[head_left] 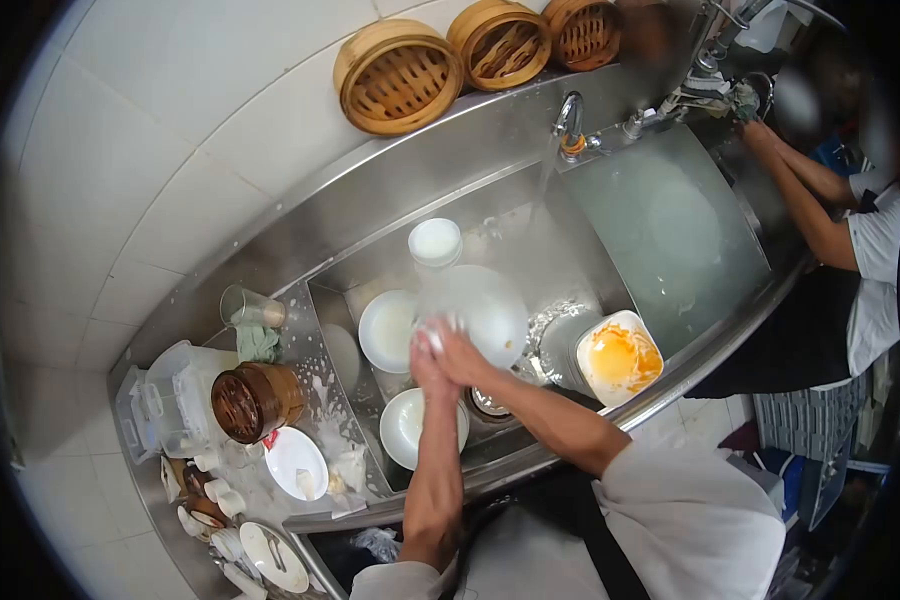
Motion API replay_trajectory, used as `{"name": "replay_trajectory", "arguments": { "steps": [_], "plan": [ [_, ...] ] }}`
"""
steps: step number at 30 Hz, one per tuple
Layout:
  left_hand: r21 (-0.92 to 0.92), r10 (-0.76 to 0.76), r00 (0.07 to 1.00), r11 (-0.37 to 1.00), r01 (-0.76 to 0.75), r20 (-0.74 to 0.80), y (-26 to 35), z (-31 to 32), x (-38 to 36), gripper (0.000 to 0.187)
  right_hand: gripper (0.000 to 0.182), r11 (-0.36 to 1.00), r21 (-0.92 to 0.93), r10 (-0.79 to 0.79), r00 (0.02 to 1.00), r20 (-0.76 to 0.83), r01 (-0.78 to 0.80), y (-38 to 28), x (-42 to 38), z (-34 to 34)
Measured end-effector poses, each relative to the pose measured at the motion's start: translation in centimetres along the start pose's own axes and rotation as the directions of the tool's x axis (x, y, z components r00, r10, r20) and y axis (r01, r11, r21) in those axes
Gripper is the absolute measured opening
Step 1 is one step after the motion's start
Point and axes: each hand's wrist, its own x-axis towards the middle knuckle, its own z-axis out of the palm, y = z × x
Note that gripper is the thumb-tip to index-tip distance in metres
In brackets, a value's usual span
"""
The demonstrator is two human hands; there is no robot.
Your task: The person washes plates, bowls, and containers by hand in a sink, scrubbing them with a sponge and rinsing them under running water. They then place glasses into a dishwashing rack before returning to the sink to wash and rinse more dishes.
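My left hand [428, 366] and my right hand [457, 356] are pressed together over the sink, their fingers closed and blurred. Something whitish shows at the fingertips, too smeared to make out. Just beyond them lies a large white plate or shallow bowl [487, 312], partly veiled by steam. A white bowl [385, 325] sits close on the left, and another white bowl [410, 430] is below my wrists. Farther back, small white bowls [435, 242] are stacked. A metal-rimmed round container [487, 405] is partly hidden under my right forearm.
Water runs from the tap [570, 115]. Right of it is a basin of cloudy water [660, 230]. An orange-stained white container [620, 358] stands at the front edge. Bamboo steamers [398, 80] line the back ledge. Dirty dishes [295, 463] crowd the left. Another person's arms [805, 185] reach in at right.
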Motion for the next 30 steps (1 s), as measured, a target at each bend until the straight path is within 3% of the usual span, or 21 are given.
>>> {"name": "replay_trajectory", "arguments": {
  "steps": [2,4,7,8,11,13,14,15,16,17,19,20,22,23,24,25,27,28,29,30],
  "plan": [
    [-0.009,-0.038,0.998,0.999,0.039,0.046,4.4,0.7,-1.6,0.041,0.036,0.994,-0.044,-0.081,0.941,0.329,0.101,4.1,-1.0,-5.2],
    [0.003,-0.048,0.997,0.999,0.048,0.056,7.0,1.9,-4.1,0.041,0.031,0.995,-0.073,-0.031,0.890,0.455,0.073,4.9,-1.0,-5.6],
    [-0.027,-0.041,0.998,0.999,0.040,-0.046,4.7,1.5,-2.9,0.042,0.023,0.978,-0.149,0.194,0.913,0.358,-0.149,2.0,1.9,-0.3],
    [0.029,0.006,0.998,1.000,-0.004,-0.070,4.9,0.2,-1.6,0.043,0.025,0.994,-0.107,0.076,0.910,0.409,-0.034,-1.0,0.4,-0.8],
    [-0.158,-0.146,0.983,0.974,0.162,0.110,8.8,-4.5,-2.5,0.044,0.030,0.948,-0.275,0.049,0.779,0.625,0.160,0.0,1.8,-8.4],
    [-0.050,-0.285,0.958,0.957,0.287,0.038,9.4,-7.5,-3.2,0.041,0.036,0.967,0.099,0.150,0.839,0.524,-0.235,2.4,2.9,-5.8],
    [0.030,-0.357,0.934,0.934,0.357,0.011,8.5,-7.6,-3.0,0.040,0.039,0.707,0.467,0.290,0.820,0.494,-0.531,0.9,4.3,-5.5],
    [0.117,-0.425,0.905,0.898,0.424,-0.015,7.6,-7.4,-2.7,0.039,0.043,0.386,0.619,0.381,0.729,0.568,-0.684,-0.9,4.8,-5.6],
    [0.138,-0.451,0.893,0.884,0.447,-0.010,6.5,-7.5,-2.1,0.038,0.047,0.009,0.699,0.464,0.622,0.630,-0.715,-2.6,5.2,-5.6],
    [0.202,-0.406,0.914,0.894,0.399,-0.007,6.5,-6.9,-1.8,0.039,0.052,-0.247,0.625,0.467,0.475,0.746,-0.740,-4.4,3.2,-4.8],
    [0.335,-0.318,0.948,0.896,0.291,0.027,7.3,-4.5,-1.8,0.041,0.055,-0.425,0.751,0.470,0.586,0.660,-0.504,-1.5,-3.9,3.7],
    [0.310,-0.181,0.983,0.937,0.159,0.040,8.1,-2.8,-2.6,0.037,0.056,-0.436,0.808,0.456,0.677,0.577,-0.395,-2.3,-4.3,-0.1],
    [0.557,-0.040,0.978,0.827,-0.083,0.204,7.7,-0.6,-1.9,0.033,0.051,-0.335,0.876,0.550,0.683,0.480,-0.346,-4.0,-5.9,-9.7],
    [0.647,0.017,0.956,0.733,-0.211,0.293,7.4,0.7,-1.7,0.031,0.045,-0.226,0.885,0.660,0.604,0.447,-0.408,-3.0,-6.3,-13.9],
    [0.701,0.053,0.912,0.622,-0.349,0.407,7.0,4.1,-3.0,0.029,0.043,0.195,0.756,0.749,0.593,0.297,-0.625,-1.0,-7.0,-17.1],
    [0.695,0.002,0.885,0.618,-0.368,0.466,5.9,6.4,-3.4,0.030,0.042,0.540,0.411,0.760,0.635,0.136,-0.734,1.3,-7.1,-20.4],
    [0.357,0.008,0.830,0.901,-0.248,0.557,5.3,10.7,-5.2,0.039,0.049,0.531,0.444,0.792,0.609,0.045,-0.722,5.7,-6.5,-26.7],
    [0.393,0.126,0.817,0.829,-0.399,0.563,4.3,9.4,-2.3,0.050,0.044,0.515,0.486,0.825,0.562,-0.058,-0.706,8.6,-6.4,-29.0],
    [0.437,0.170,0.904,0.830,-0.346,0.391,3.8,6.3,1.3,0.052,0.039,0.494,0.530,0.854,0.499,-0.148,-0.689,11.2,-6.5,-30.6],
    [0.477,0.209,0.957,0.832,-0.283,0.203,3.3,2.3,4.8,0.054,0.037,0.419,0.589,0.892,0.436,-0.123,-0.691,12.8,-6.4,-32.2]
  ]
}}
